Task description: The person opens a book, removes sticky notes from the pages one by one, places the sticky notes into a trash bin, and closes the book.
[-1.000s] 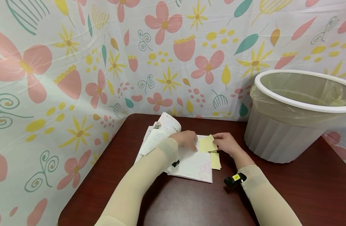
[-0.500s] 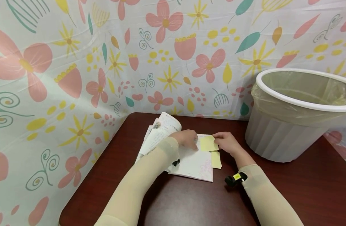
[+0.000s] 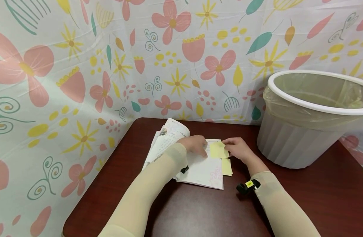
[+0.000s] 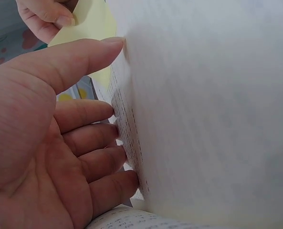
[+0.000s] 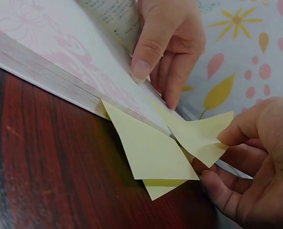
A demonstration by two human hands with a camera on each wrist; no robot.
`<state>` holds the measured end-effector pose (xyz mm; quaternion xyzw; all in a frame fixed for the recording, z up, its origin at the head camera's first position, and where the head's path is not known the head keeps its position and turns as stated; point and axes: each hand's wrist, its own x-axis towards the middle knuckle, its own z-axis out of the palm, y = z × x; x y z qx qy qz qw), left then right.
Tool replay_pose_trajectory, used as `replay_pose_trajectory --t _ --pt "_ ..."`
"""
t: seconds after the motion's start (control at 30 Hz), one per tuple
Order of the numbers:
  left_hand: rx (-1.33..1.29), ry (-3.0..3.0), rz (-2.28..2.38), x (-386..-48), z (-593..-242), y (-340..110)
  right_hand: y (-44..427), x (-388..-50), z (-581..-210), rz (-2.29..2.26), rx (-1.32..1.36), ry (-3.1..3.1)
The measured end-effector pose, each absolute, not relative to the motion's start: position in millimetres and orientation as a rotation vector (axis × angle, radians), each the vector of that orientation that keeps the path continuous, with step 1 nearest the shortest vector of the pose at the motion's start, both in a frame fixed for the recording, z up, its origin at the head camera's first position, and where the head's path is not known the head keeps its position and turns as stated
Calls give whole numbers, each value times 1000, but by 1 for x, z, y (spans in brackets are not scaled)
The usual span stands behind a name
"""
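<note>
Two bare hands are busy at one book (image 3: 196,174), which lies spread on a shiny red-brown table (image 3: 181,210). Its left pages curl up and show print, and its right page is mostly white, with a pink pattern near the bottom corner.

The left hand (image 3: 194,145) rests on the white page. Its thumb and fingers are spread wide from each other, a little bent, and their tips touch the paper.

The right hand (image 3: 237,148) is by the right edge of the book, near the top. Its thumb and fingers are close together and pinch the edge of a yellow sticky note (image 3: 218,149). The other end of that note lies over the white page.

Just below it, more yellow sticky notes (image 5: 148,148) poke out from the side of the book, one partly over another.

Both arms wear cream sleeves (image 3: 160,177), and a black wrist camera (image 3: 243,188) sits by the right wrist. A gray trash bin (image 3: 285,144) with a white rim and a see-through bag (image 3: 315,120) stands to the right. Behind is a white cloth (image 3: 181,52) with pink and yellow flowers.
</note>
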<state>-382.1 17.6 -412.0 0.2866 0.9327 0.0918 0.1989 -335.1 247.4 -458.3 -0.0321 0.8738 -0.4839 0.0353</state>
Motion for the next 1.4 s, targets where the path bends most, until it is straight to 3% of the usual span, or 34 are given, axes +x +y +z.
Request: replay_pose_trajectory --t 1.4 --pt "807 2612 235 -383 -415 20 250 -333 -451 -1411 -262 2732"
